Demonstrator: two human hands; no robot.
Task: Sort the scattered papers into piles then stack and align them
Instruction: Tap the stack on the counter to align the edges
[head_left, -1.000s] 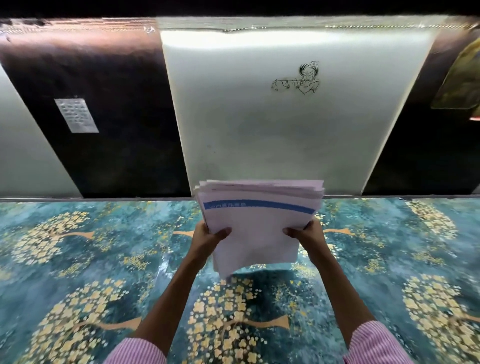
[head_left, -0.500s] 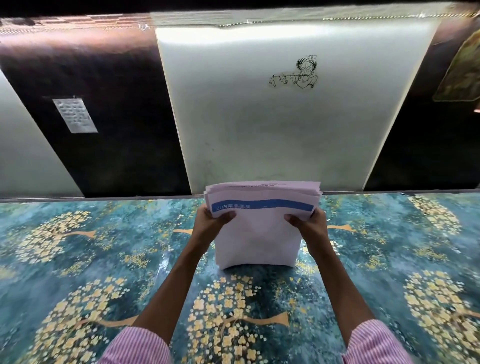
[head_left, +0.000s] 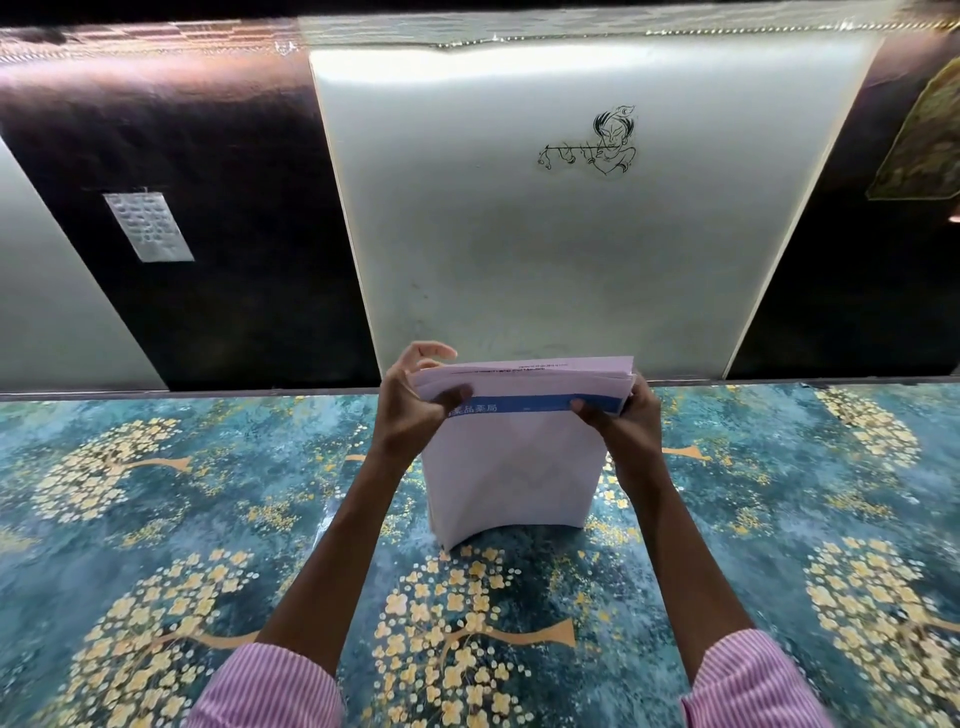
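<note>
A thick stack of white papers (head_left: 511, 467) stands upright on its lower edge on the floral tabletop, its front sheet carrying a blue band with printed characters near the top. My left hand (head_left: 410, 410) grips the stack's upper left corner, thumb on the front and fingers curled over the top edge. My right hand (head_left: 621, 421) grips the upper right corner, thumb pressed on the blue band. The lower part of the stack bows slightly. The top edges look roughly level.
The table (head_left: 156, 519) has a teal cover with yellow flower trees. Behind it rises a wall of dark and white glossy panels (head_left: 545, 234); the white one bears a small line drawing (head_left: 597, 143). A small grey note (head_left: 148, 226) sticks on the dark panel at left.
The stack has dropped from being held tilted above the table to standing on its lower edge. Both hands slid up to its top corners, and the top edges look more even.
</note>
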